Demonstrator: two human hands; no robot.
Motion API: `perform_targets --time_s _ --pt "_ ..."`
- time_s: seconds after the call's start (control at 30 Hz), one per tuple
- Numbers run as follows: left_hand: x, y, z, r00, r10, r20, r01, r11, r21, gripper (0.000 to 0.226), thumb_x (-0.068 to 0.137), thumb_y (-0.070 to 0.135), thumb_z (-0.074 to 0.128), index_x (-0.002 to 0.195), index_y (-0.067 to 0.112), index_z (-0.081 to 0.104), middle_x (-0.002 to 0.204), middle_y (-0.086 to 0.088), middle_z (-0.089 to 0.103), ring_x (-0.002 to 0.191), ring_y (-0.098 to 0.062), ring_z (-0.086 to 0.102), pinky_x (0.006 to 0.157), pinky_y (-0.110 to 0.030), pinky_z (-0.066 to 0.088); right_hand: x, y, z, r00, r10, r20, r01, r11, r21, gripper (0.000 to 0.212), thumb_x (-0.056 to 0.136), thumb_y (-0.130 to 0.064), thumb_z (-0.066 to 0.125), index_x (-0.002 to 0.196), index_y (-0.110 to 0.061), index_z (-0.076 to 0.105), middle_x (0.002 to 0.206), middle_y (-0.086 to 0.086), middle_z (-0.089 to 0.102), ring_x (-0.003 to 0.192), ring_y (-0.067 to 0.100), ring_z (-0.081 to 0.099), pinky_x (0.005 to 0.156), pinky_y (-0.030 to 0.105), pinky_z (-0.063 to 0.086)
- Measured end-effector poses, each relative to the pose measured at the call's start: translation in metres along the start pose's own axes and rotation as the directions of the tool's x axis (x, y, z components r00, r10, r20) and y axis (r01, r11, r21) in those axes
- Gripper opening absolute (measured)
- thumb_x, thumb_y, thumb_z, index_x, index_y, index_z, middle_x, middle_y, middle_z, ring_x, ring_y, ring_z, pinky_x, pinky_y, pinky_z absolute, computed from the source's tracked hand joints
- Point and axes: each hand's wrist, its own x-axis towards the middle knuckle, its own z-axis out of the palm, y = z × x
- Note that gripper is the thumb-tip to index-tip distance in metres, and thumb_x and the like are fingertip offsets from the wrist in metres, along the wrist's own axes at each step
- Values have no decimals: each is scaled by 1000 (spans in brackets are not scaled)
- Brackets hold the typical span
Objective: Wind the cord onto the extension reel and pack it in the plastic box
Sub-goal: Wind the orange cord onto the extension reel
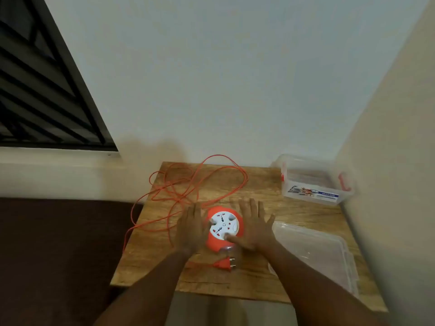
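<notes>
An orange extension reel (224, 228) with a white socket face lies flat on the wooden table (259, 274). Its orange cord (195, 184) sprawls in loose loops over the table's far left part and hangs over the left edge. The orange plug (223, 264) lies just in front of the reel. My left hand (191, 228) is flat with fingers spread against the reel's left side. My right hand (253, 228) is spread on the right side, its thumb resting on the white face. A clear plastic box (316, 180) stands open at the far right corner.
The box's clear lid (313, 250) lies flat on the table's right side, close to my right forearm. White walls close in behind and on the right. A dark surface (58, 255) sits lower to the left, under a barred window (42, 90).
</notes>
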Motion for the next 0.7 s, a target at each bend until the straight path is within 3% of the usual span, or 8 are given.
perform_targets --time_s 0.17,0.27,0.37,0.43,0.53,0.6,0.7 --pt "5 -6 7 959 -50 278 132 949 -286 69 108 36 52 164 7 25 161 -21 44 148 -37 43 120 -48 39 -5 -8 13 990 17 143 -28 997 76 136 51 -94 52 150 -36 -23 162 5 -23 148 34 -17 115 63 11" --pt "17 -5 5 955 -90 283 209 881 -424 42 103 25 62 140 6 56 133 -16 68 121 -33 66 100 -49 56 -1 -11 13 975 -4 220 -34 986 165 136 56 -82 66 152 -35 -19 164 4 -17 149 35 -9 118 57 17" --pt "29 -4 2 924 -159 348 333 782 -526 27 97 28 73 111 8 61 109 1 67 103 -23 66 73 -33 54 0 -14 11 962 -29 271 -31 976 216 137 55 -70 78 152 -38 -14 163 5 -11 148 39 -1 115 56 25" --pt "37 -6 1 915 -153 374 347 770 -536 22 93 28 76 98 12 61 98 1 65 99 -23 65 70 -29 48 1 -16 8 963 -24 267 -42 970 239 141 50 -65 83 151 -42 -13 162 4 -8 147 40 1 112 56 27" --pt "43 -10 1 911 -66 407 324 723 -610 26 95 23 76 116 10 71 109 -4 76 98 -20 73 77 -28 57 0 -15 7 976 -38 214 -21 963 267 144 47 -58 87 149 -45 -14 161 -2 -12 146 37 0 111 55 30" --pt "46 -9 -2 918 -17 396 306 665 -681 27 94 22 78 119 11 71 106 -1 78 90 -13 75 67 -18 57 -2 -12 8 989 -64 136 26 964 263 144 47 -55 87 148 -44 -15 159 -5 -15 144 34 1 110 53 33" --pt "52 -5 -13 927 21 375 296 577 -762 10 96 24 76 103 17 72 87 3 80 78 -13 77 59 -14 55 -3 -10 1 990 -129 50 114 967 228 141 52 -56 85 150 -42 -16 158 -6 -19 143 33 -3 111 52 33"
